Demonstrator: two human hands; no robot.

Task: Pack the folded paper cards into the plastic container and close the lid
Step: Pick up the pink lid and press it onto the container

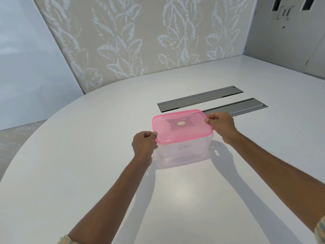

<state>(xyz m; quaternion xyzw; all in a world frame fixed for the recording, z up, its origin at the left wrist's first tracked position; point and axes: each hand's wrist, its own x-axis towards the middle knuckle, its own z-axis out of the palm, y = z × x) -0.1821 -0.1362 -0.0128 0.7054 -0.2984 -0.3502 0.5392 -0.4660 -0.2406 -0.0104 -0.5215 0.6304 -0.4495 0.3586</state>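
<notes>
Now both hands, left (pixel 144 142) and right (pixel 222 124), pinch the translucent pink lid (pixel 182 126) atop the clear rectangular container (pixel 182 154).

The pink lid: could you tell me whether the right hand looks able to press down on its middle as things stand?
Probably yes. The right hand already grips the far right corner of the pink lid, and nothing lies on the lid's top. The left hand holds the near left corner, out of the way.

The container's (pixel 182 152) contents blur behind its cloudy wall; its printed mark is unreadable, as is the lid's (pixel 182 125) round label.
</notes>
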